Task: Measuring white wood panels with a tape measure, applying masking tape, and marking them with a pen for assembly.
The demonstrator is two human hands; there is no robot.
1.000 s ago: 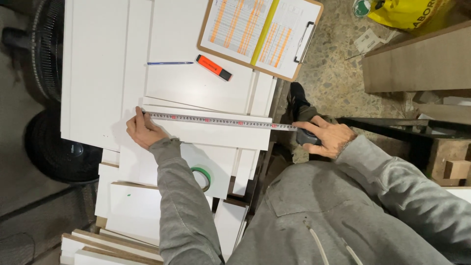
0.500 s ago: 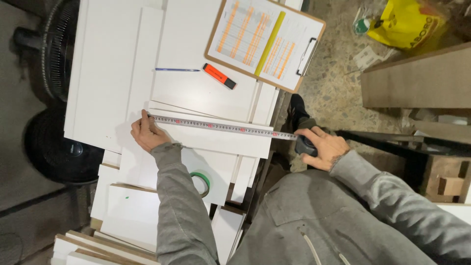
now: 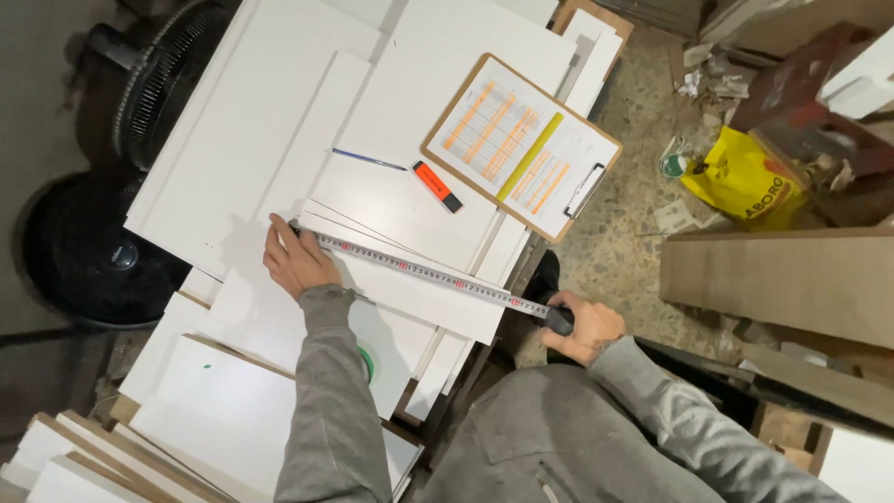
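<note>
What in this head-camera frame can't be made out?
- Tape measure case: hidden inside the right hand.
- Tape hook end: covered by the left hand.
- Green roll: mostly behind the left sleeve.
- Clipboard entries: too small.

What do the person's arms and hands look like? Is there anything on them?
Both arms wear long grey sleeves, soft and wrinkled, that end at the wrists. The left hand and right hand are bare: no gloves, rings or watch show.

white boards (image 3: 279,140), orange marker (image 3: 437,186), blue pen (image 3: 369,159), yellow bag (image 3: 740,177), grey sleeves (image 3: 331,391).
</note>
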